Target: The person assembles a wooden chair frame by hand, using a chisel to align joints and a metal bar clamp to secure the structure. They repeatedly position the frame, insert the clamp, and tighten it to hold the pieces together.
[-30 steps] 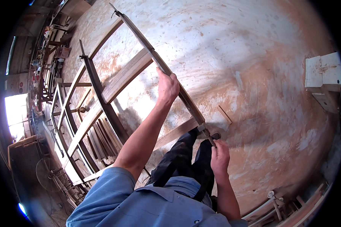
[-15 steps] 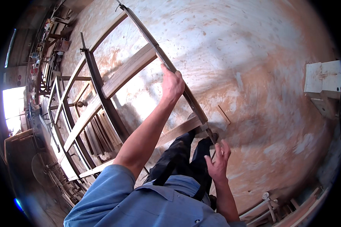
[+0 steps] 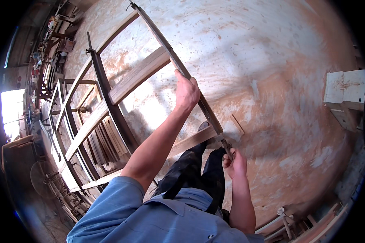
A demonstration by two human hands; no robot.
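Observation:
A long dark bar clamp runs slantwise along the right end of a pale wooden frame. My left hand is closed around this clamp at about its middle. At the clamp's near end, my right hand has its fingers curled around the screw end; the handle itself is mostly hidden by them. Another dark bar clamp crosses the frame further left. Wooden rails of the frame join the two clamps, one of them a wide middle board and one a near rail beside my feet.
More clamped framework extends leftward, with several wooden slats beneath it. A thin wood strip lies on the stained floor. At right stands a whitish box-like object; timber pieces lie at lower right. A round fan is at lower left.
My right hand has moved up to the clamp's near end, its spread fingers now closed around it. My left hand keeps its hold on the clamp bar.

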